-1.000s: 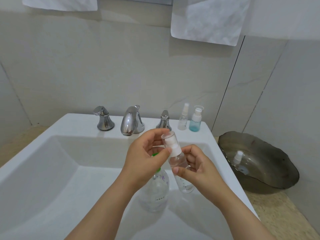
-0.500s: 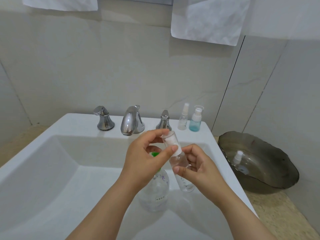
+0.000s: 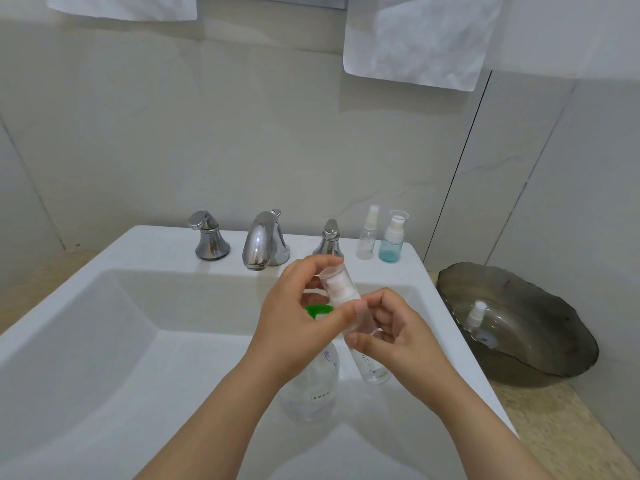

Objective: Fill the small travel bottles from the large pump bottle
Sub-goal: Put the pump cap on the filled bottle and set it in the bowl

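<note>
Over the white sink (image 3: 104,306), both hands hold a small clear travel bottle (image 3: 370,367). My right hand (image 3: 391,337) grips its body. My left hand (image 3: 298,323) pinches the clear cap (image 3: 337,284) that covers its white sprayer. Under my left hand stands the large clear pump bottle (image 3: 311,393) in the basin, its green pump (image 3: 317,310) partly hidden. Two more small bottles stand on the sink's back ledge: a clear spray bottle (image 3: 367,233) and a blue-tinted bottle (image 3: 391,239). Another small spray bottle (image 3: 474,317) lies in the dark bowl.
A chrome faucet (image 3: 263,242) with two handles (image 3: 207,237) (image 3: 329,239) lines the back ledge. The dark glass bowl (image 3: 540,341) sits on the beige counter to the right. White towels (image 3: 415,39) hang on the tiled wall above.
The clear cap, earlier held just above the white sprayer by my left hand, has come down over it. The bottle has tilted slightly and both hands stay on it.
</note>
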### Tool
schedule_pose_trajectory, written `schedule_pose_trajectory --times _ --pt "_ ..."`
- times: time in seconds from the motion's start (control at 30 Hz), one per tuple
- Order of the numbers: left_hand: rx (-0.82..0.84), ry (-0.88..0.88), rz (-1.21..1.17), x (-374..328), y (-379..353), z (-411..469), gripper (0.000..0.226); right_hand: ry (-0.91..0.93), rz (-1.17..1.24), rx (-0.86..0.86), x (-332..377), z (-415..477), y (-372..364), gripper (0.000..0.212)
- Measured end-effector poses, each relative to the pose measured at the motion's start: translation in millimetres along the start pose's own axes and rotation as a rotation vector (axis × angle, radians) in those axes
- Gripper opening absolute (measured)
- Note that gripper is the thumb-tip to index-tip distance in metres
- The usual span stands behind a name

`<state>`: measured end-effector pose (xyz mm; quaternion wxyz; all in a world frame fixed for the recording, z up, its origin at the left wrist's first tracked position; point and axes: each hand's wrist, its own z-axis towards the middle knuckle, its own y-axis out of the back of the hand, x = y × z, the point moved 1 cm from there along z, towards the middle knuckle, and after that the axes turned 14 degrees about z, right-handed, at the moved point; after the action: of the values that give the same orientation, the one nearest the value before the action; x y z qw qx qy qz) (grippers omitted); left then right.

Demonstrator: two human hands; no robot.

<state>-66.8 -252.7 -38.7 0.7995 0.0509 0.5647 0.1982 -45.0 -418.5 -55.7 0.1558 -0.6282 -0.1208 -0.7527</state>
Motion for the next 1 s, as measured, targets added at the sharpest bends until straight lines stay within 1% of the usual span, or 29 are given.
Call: schedule_pose_trajectory --times 0.03,0.1,0.2,0.3,0.4,0.47,0.53,0.6,0.63,0.77,0.83,0.9,0.93,1.0 --pt "-0.03 -0.014 0.056 0.1 -0.8 0.2 0.046 -0.002 -0.002 0.004 0.0 0.0 -0.4 0.025" --pt "-0.066 -0.016 0.047 2.2 -1.1 2.4 0.045 -0.012 -0.003 0.008 -0.2 -0.2 -0.7 0.026" --pt "0.015 0.007 -0.08 4.1 0.8 5.3 0.049 -0.021 -0.008 0.003 -0.8 0.0 0.2 0.027" --pt "0.073 -0.009 -0.144 4.1 3.0 6.0 0.057 -0.025 0.008 -0.005 -0.8 -0.4 1.9 0.028" --pt "-0.013 -0.031 -0.072 1.1 3.1 4.6 0.054 -0.022 -0.009 -0.007 1.2 -0.4 1.1 0.027" --pt "-0.099 0.04 -0.029 0.0 3.1 3.4 0.055 -0.019 -0.013 -0.014 1.9 -0.1 0.6 0.027" --pt "-0.142 0.125 -0.054 1.4 2.8 4.8 0.047 -0.021 -0.006 -0.019 1.3 0.1 0.9 0.028" --pt "-0.114 0.153 -0.106 1.5 2.1 6.9 0.035 -0.019 -0.01 -0.018 0.7 0.2 1.5 0.028" --pt "-0.086 0.156 -0.149 1.0 2.7 7.6 0.034 -0.015 -0.013 -0.019 0.3 0.6 1.6 0.029" --pt "0.022 0.126 -0.25 1.2 8.0 10.1 0.046 -0.003 -0.007 -0.029 -0.6 1.6 3.2 0.031" --pt "0.013 0.113 -0.204 1.7 7.2 8.6 0.053 0.005 -0.002 -0.03 -0.3 2.2 2.6 0.03" --pt "-0.035 0.115 -0.074 0.5 4.5 5.5 0.058 0.01 -0.012 -0.033 -0.6 2.2 1.9 0.029" --pt "-0.055 0.124 -0.041 0.1 3.1 4.7 0.058 0.011 -0.018 -0.034 -0.7 2.1 2.1 0.03" --pt "-0.068 0.144 -0.074 -0.4 1.9 5.6 0.05 0.014 -0.021 -0.033 -0.7 1.7 1.9 0.03"
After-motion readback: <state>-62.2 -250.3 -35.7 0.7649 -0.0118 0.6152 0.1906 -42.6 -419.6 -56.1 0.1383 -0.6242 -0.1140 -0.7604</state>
